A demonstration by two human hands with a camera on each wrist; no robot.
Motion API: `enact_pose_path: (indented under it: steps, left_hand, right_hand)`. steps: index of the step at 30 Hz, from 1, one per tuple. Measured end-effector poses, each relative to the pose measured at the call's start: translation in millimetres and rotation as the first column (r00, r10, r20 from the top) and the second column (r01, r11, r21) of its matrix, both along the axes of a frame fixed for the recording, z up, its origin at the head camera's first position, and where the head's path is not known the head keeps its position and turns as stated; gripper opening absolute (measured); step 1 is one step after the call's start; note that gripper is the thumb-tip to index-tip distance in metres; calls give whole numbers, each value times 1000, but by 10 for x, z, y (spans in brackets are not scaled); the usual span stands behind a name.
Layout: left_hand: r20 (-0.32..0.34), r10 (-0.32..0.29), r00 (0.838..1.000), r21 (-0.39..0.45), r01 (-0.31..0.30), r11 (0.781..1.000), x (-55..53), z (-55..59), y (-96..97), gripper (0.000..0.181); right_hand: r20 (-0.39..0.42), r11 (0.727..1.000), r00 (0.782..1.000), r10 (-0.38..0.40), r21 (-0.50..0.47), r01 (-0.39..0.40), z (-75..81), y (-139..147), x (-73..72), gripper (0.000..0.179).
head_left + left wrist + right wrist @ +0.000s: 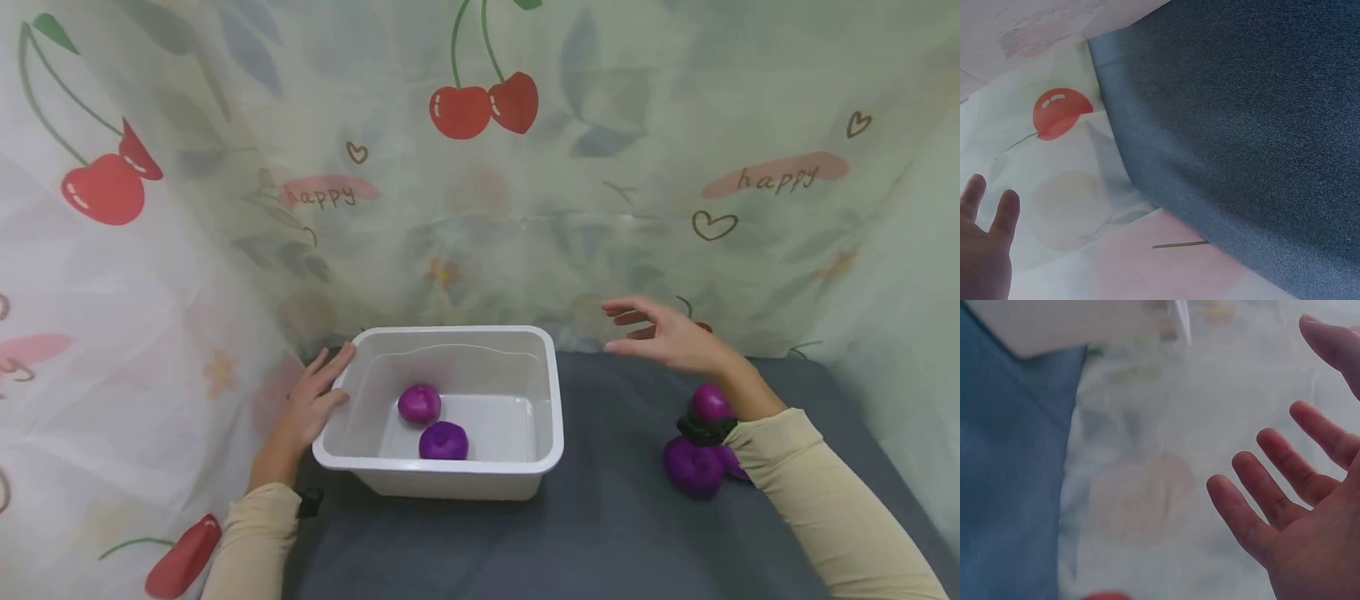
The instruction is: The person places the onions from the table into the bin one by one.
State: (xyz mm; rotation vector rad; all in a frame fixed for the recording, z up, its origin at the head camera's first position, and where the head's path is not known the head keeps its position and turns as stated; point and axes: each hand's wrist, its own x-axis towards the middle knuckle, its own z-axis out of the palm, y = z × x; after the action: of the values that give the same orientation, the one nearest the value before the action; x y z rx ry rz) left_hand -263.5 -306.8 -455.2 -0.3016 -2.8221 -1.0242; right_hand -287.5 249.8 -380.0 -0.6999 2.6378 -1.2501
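"What are my hands doing?"

"My right hand (667, 337) hangs at two o'clock of the tub (450, 483), fingers apart, holding nothing. My left hand (309, 404) spreads its fingers at nine o'clock."

"And the balls?"

"A magenta ball (419, 404) and a purple ball (443, 440) lie inside the tub; the cluster (693, 468) sits at three o'clock, partly behind my sleeve (825, 500)."

"Which step?"

"Loading, I'd judge, partly done. Next calls for lowering my right hand toward six o'clock and curling round one."
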Motion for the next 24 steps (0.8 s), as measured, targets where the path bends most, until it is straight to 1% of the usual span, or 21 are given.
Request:
enact_pose_path:
  steps: [6,11,14,21,24]
  left_hand:
    - [-3,-9,1000,3,9,1000,1,-8,-21,70]
    - [1,3,1000,8,-3,1000,11,3,-26,71]
    - [-3,8,1000,3,-8,1000,9,1,-27,71]
    - [9,-7,1000,-7,7,1000,-5,-19,-18,71]
    - [25,2,1000,-2,-2,1000,-3,-7,-22,71]
  right_hand:
    - [14,995,996,-93,47,93,-51,378,72,63]
    - [0,984,987,-159,77,158,-152,621,110,63]
    - [-7,976,981,-193,106,192,-256,760,148,67]
    - [75,953,957,-279,142,267,-587,1098,255,79]
    - [112,945,945,-307,158,288,-756,1206,273,83]
